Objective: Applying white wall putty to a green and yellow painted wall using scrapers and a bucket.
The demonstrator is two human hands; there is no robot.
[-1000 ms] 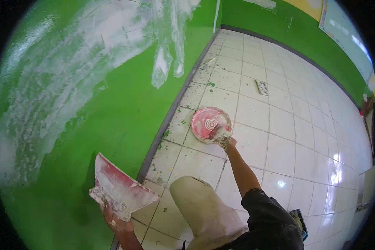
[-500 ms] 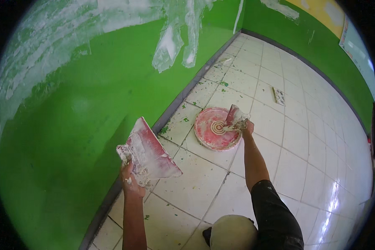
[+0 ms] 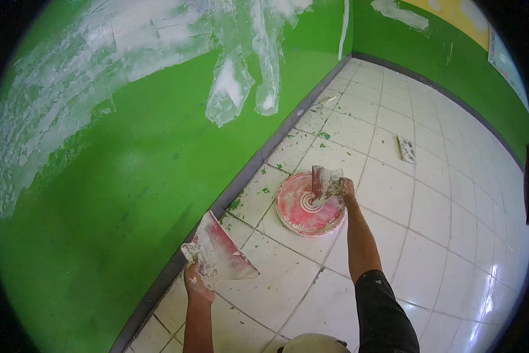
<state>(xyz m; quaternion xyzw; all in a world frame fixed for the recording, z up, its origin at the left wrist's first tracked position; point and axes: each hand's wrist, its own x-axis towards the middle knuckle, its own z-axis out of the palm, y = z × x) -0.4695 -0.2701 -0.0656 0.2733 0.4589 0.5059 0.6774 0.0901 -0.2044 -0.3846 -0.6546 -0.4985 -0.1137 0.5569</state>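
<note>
My left hand (image 3: 197,281) is wrapped round the handle side of a wide putty spreader (image 3: 226,253), a pinkish-red triangular blade crusted with white filler. It is held low in front of the green wall (image 3: 152,147). Out to the right, my right hand (image 3: 348,189) grips a smaller putty knife (image 3: 326,183) with a dark reddish blade and caked filler. That knife is over the round red lid (image 3: 303,217), which lies on the floor, smeared with white and ringed at its middle. I cannot tell whether the blade touches the lid.
White filler patches (image 3: 229,85) cover the upper wall. A dark skirting strip (image 3: 241,182) runs along its foot. Green paint flakes (image 3: 265,190) litter the white floor tiles (image 3: 288,265). A small speckled slab (image 3: 406,150) lies farther right. A pale rounded thing (image 3: 314,344) shows at the bottom edge.
The whole view has tilted upward, so wall and floor sit lower in it. The smaller putty knife has turned its blade more upright over the lid. Both hands keep their holds.
</note>
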